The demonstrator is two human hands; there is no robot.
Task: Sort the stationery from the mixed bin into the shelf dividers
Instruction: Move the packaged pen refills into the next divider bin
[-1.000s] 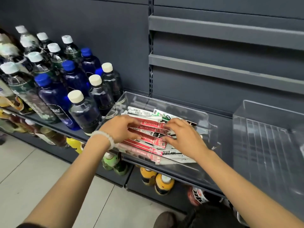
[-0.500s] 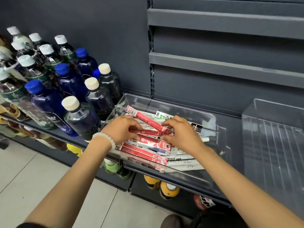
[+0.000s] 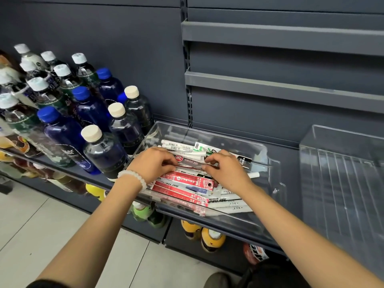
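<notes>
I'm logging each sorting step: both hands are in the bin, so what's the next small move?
Probably lift the red pack out toward the clear divider tray: left hand and right hand pinch its ends above the pile.

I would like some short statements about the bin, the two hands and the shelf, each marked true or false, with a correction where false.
1. Both hands pinch one red packet between them. True: the left hand holds its left end and the right hand its right end.
2. The clear bin holds only red packets. False: white pens lie in it too.
3. The left wrist wears a white bead bracelet. True.
4. The ribbed clear tray to the right is full of pens. False: no pens show in it.
5. The bottles stand to the right of the bin. False: they stand to its left.
</notes>
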